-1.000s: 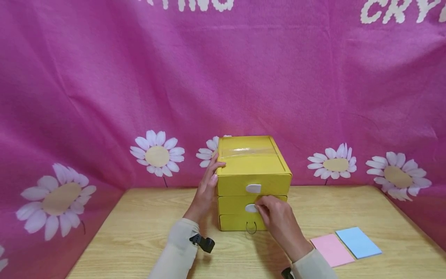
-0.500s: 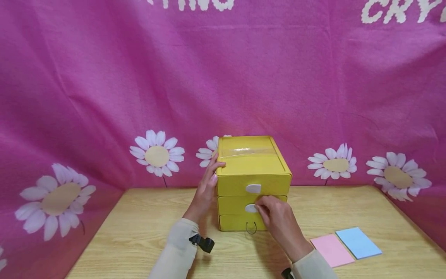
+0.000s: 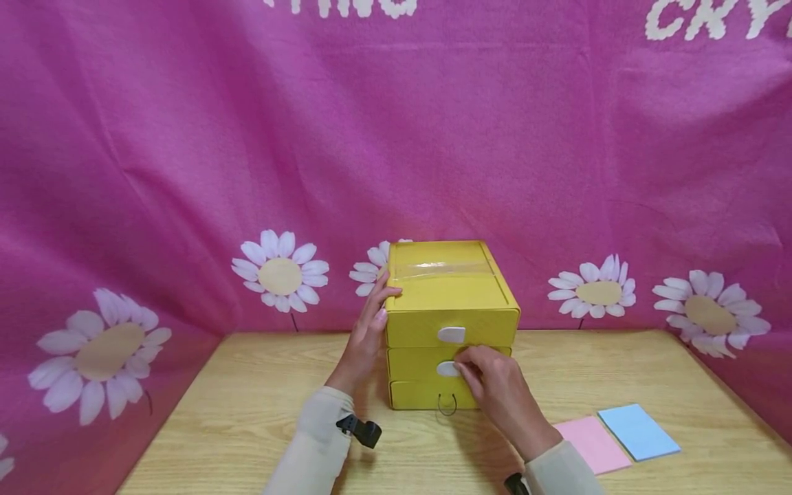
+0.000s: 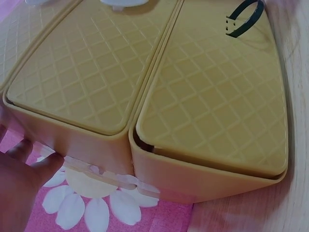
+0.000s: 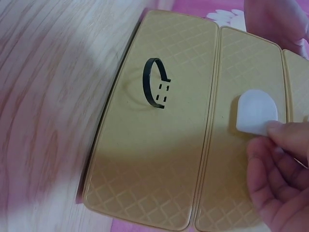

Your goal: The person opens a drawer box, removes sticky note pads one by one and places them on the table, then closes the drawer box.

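A yellow three-drawer organizer [image 3: 452,292] stands on the table, a strip of clear tape across its top. All its drawer fronts sit flush. My left hand [image 3: 364,337] rests along its left side, fingertips at the top edge. With thumb and fingers, my right hand [image 3: 504,395] pinches the white handle [image 5: 257,111] of the middle drawer [image 5: 236,183]. Another white handle [image 3: 452,335] is on the top drawer. The bottom drawer [image 4: 217,96] carries a thin black loop [image 5: 149,82] as its pull.
To the right on the wooden table [image 3: 247,412] lie a pink sticky-note pad [image 3: 594,445] and a blue sticky-note pad [image 3: 639,432], side by side. A magenta cloth [image 3: 396,137] printed with daisies hangs behind the organizer.
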Demonstrator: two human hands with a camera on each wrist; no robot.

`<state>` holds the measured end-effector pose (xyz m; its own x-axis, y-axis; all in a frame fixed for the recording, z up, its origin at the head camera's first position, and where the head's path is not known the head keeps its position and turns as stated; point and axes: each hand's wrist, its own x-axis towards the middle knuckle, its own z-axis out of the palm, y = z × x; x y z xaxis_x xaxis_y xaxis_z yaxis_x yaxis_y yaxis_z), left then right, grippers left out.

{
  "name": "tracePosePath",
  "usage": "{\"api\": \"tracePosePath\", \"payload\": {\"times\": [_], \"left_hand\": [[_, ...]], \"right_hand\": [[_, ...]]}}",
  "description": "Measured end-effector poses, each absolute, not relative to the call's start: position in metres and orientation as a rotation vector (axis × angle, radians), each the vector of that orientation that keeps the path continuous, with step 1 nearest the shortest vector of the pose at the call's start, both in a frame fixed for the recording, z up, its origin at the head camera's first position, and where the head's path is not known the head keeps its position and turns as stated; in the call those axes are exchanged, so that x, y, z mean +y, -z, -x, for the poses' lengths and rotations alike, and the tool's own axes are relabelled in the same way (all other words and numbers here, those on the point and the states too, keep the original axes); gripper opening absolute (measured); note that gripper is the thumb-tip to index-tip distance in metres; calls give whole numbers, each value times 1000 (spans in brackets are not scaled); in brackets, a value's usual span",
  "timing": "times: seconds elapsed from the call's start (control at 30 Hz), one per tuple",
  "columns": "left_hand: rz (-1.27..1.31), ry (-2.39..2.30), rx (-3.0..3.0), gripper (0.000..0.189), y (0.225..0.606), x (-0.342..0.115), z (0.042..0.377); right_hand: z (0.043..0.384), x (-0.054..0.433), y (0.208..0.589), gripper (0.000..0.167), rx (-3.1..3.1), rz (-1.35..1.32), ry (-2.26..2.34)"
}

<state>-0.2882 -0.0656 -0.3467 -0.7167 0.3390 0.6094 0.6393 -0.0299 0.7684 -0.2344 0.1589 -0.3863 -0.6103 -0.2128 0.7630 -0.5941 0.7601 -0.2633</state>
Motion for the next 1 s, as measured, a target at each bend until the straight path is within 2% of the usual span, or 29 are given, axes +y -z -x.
{"api": "tracePosePath", "payload": {"times": [0.73,1.0], "left_hand": [[1024,1832,-2005,41,348,-65,287],[1029,1834,-2022,42,348,-66,287]], "right_hand": [[230,161,382,13,-2301,-493,-639],[225,162,378,19,-2484,-429,-632]]}}
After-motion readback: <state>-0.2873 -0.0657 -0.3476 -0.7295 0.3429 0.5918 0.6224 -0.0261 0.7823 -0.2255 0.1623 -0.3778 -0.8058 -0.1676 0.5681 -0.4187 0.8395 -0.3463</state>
